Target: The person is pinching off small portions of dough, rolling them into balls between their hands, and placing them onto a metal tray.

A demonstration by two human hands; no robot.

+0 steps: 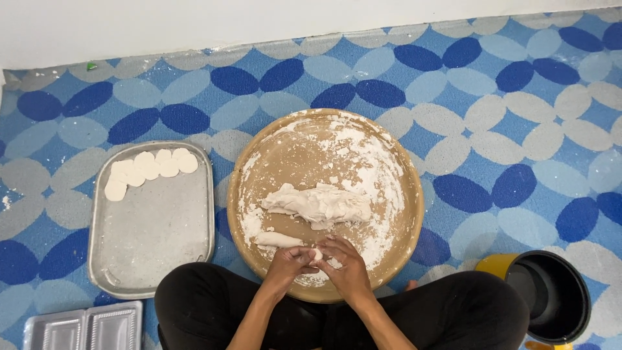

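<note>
Right now the left hand [289,262] and right hand [345,267] are meeting at the near rim of the round floured tray [408,194], their grip closing loosely around a small dough piece [316,254]. Just beyond the grip the big dough lump [319,204] is lying; well off to its left, flat discs [150,170] are lining the metal tray [155,259]. Shaping seems under way; next, a gentle, even press looks needed.
</note>
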